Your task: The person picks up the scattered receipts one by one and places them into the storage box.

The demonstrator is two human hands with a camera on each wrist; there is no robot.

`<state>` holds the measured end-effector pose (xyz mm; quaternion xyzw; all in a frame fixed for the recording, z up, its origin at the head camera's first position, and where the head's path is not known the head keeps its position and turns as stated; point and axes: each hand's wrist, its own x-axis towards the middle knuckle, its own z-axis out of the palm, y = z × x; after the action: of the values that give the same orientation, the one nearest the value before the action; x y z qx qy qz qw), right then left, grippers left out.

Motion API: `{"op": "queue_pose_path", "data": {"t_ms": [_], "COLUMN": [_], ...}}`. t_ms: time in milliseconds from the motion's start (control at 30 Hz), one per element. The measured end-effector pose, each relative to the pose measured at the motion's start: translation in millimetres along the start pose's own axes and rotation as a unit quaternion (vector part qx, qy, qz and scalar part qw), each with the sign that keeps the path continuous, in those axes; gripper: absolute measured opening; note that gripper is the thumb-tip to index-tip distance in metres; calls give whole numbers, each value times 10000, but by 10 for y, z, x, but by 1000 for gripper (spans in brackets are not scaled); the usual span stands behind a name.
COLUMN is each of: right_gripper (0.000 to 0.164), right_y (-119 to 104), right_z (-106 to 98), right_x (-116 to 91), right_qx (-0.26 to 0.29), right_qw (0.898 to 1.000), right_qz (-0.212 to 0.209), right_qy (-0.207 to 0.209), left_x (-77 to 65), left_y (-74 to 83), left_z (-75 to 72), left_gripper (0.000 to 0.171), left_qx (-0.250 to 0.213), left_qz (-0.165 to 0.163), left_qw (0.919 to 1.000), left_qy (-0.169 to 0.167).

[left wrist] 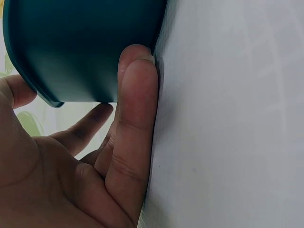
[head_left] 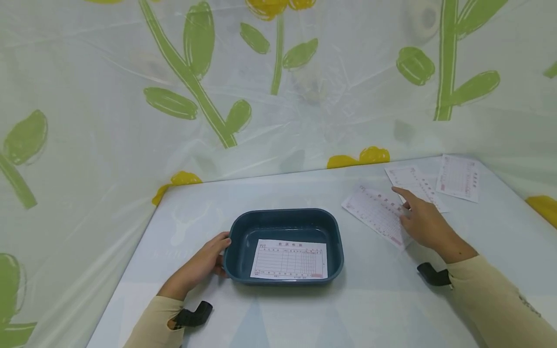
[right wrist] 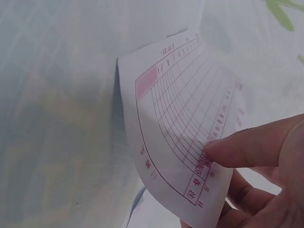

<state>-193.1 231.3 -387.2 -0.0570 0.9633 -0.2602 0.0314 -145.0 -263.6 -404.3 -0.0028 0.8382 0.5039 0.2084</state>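
Behind the white table (head_left: 283, 316) I see a wrinkled, shiny flowered sheet (head_left: 322, 116). The right hand (head_left: 424, 223) pinches a thin, bent paper form (head_left: 374, 212); the left hand (head_left: 204, 258) grips the smooth, rounded tray (head_left: 285, 211), where a flat slip (head_left: 289, 261) lies. Two more slips (head_left: 459, 178) lie beyond, one partly hidden by the right hand.

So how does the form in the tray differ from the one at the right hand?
The tray form lies inside the tray, touched by neither hand; the held form is pinched by the right hand.
The tray form looks flat; the held form bows.

Both are white sheets with ruled printed grids.
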Motion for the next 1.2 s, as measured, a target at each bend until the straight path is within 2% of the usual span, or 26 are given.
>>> {"op": "queue_pose_path", "data": {"t_ms": [267,433,767,1200], "right_gripper": [63,60,50,46], "right_y": [-47,-83,-199,-415], "right_z": [10,29,8,-33], "right_x": [-26,-45,-102,-213], "right_qx": [47,139,354,751], "right_qw": [9979,9973,9907,9740], "right_qz": [-280,-247,-542,-1246], "right_qy": [586,675,1198,1737], "left_x": [7,10,9,5], "left_y": [-7,-9,-10,-2], "left_z": [6,2,2,-25], "left_gripper": [55,55,54,55], "left_qx": [9,-51,0,-4], "left_qz": [17,23,1,103], "left_qw": [10000,9999,10000,9999], "left_qy": [10,-100,-42,-123]}}
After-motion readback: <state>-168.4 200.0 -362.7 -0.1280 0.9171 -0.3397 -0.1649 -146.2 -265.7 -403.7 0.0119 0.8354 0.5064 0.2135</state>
